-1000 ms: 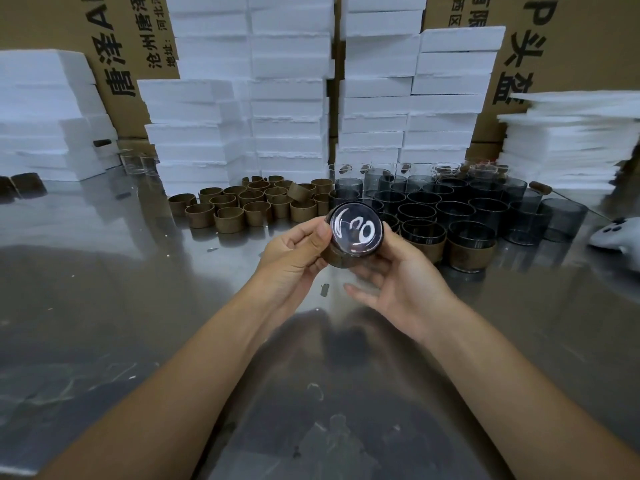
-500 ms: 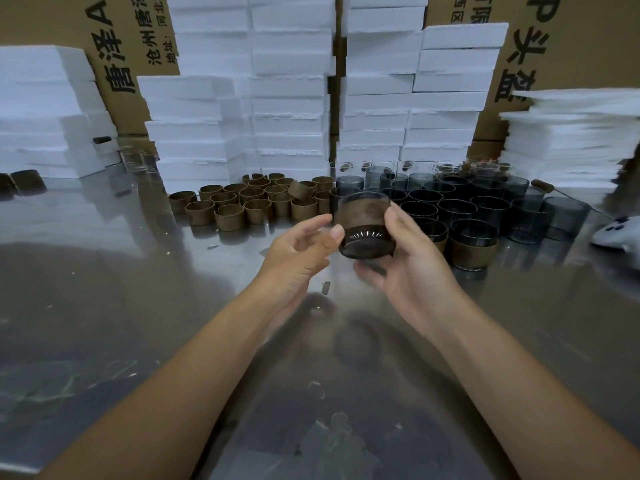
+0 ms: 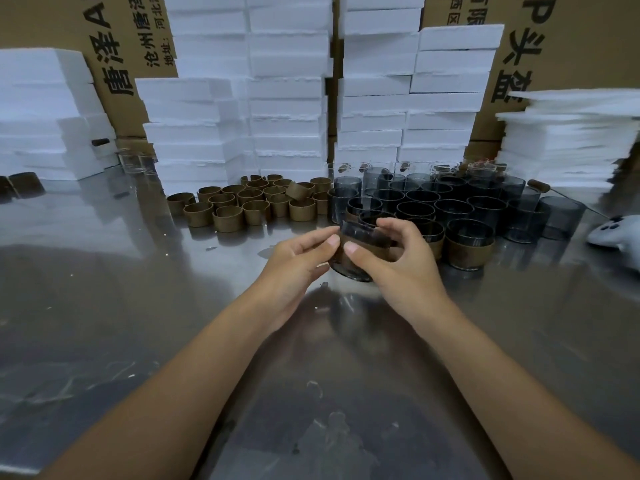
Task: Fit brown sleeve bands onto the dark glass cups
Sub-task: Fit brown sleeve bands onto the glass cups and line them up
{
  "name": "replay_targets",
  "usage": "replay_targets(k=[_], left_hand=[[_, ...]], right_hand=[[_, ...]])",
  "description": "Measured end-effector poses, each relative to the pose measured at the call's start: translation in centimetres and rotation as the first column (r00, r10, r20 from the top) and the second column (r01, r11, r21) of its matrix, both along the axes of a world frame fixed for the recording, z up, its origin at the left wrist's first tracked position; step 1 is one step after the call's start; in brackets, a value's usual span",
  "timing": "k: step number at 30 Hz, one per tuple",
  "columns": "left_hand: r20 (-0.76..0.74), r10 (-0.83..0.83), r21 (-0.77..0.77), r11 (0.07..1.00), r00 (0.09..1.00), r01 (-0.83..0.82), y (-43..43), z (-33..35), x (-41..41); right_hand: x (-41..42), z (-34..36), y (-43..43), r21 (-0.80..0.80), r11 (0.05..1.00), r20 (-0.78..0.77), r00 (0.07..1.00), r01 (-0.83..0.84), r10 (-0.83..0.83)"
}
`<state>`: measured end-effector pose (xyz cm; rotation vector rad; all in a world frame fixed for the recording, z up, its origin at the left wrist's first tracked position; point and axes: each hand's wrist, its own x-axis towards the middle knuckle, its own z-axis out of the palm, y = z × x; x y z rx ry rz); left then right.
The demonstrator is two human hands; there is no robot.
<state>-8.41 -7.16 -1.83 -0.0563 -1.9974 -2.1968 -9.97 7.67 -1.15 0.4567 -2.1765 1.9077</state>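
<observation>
Cup first: round dark glass cup (image 3: 358, 233) held in the air just over the shiny grey metal table (image 3: 138, 306), slightly tilted, mouth upward. Around its middle, brown ring-shaped sleeve band (image 3: 377, 249), with dark glass visible above and below it.

Left hand (image 3: 298, 261) at the left side of the cup, thumb and forefinger pinching the wall, the other fingers (image 3: 318, 239) curled loosely beneath. Right hand (image 3: 398, 268) at the right side, thumb pressed on the band at the near face, remaining fingers curled over the far side, so gripping the cup.

On the table, far and left of the hands, cluster of loose brown sleeve bands (image 3: 242, 206), mostly upright, one tilted on top of the others. Just right of that cluster, block of bare dark glass cups (image 3: 450, 206) in close rows. At the near edge of this block, two banded dark cups (image 3: 469, 247), just beside the right hand.

Behind everything, stacks of white foam blocks (image 3: 287, 98) and brown cardboard boxes (image 3: 114, 46) with black printed characters. Near the right edge, white plastic controller-shaped object (image 3: 616, 237), partly cut off.
</observation>
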Motion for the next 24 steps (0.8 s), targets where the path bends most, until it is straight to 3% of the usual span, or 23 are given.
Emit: replay_targets(k=[3, 9, 14, 19, 24], left_hand=[[0.011, 0.037, -0.006, 0.999, 0.999, -0.036, -0.2, 0.1, -0.2], [0.002, 0.052, 0.003, 0.999, 0.999, -0.052, -0.4, 0.2, -0.2], [0.001, 0.053, 0.020, 0.998, 0.999, -0.053, -0.4, 0.3, 0.1], [-0.028, 0.045, 0.050, 0.998, 0.999, -0.043, -0.5, 0.3, 0.3], [-0.039, 0.042, 0.071, 0.997, 0.998, -0.040, -0.7, 0.2, 0.3]], right_hand=[[-0.4, -0.7, 0.2, 0.204, 0.971, -0.110, 0.988, 0.126, -0.105], [-0.6, -1.8, 0.6, 0.439, 0.849, -0.320, 0.934, 0.295, -0.159], [-0.4, -1.7, 0.6, 0.563, 0.677, -0.399, 0.873, 0.475, -0.280], [-0.6, -1.4, 0.1, 0.768, 0.437, -0.414, 0.883, 0.469, -0.220], [-1.5, -1.0, -0.2, 0.845, 0.342, -0.378, 0.911, 0.412, -0.162]])
